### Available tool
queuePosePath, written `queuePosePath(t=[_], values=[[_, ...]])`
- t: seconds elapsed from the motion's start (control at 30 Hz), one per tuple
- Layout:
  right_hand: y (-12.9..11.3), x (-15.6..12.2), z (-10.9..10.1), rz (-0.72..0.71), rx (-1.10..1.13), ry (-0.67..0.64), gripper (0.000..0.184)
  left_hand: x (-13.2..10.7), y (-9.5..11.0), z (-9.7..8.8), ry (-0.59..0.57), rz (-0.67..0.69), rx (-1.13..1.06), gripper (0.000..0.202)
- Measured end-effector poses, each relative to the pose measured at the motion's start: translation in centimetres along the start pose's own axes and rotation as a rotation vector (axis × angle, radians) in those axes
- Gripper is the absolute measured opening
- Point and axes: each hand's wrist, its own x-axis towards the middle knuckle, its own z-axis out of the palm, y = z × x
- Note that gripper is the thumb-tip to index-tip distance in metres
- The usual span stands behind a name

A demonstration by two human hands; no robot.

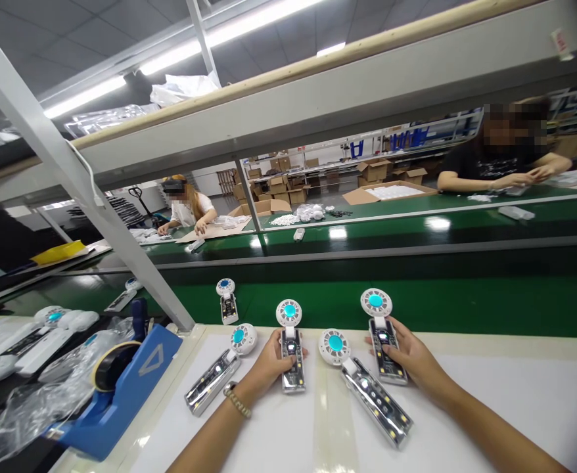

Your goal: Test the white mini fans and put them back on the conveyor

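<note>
My left hand (269, 364) is closed round the handle of a small white fan device (291, 341) with a teal round head, at the table's far edge. My right hand (409, 358) grips a second such device (382, 332) the same way. Between my hands lies a third device (367, 387), slanted, handle toward me. Another one (217, 371) lies to the left of my left hand. A further device (227, 299) rests on the green conveyor belt (466, 302) beyond the table.
A blue tape dispenser (121, 384) stands at the left edge of the white table (515, 394). Clear bags and more white devices (37, 341) fill a tray at far left. A slanted metal post (96, 197) rises there. Two people work across the belt among cardboard boxes (387, 192).
</note>
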Motion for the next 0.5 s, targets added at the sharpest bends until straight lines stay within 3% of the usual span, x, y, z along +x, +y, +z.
queuePosePath(t=[0.5], values=[[-0.67, -0.12, 0.06, 0.047, 0.013, -0.021, 0.091, -0.06, -0.14, 0.08, 0.05, 0.007, -0.029, 0.058]])
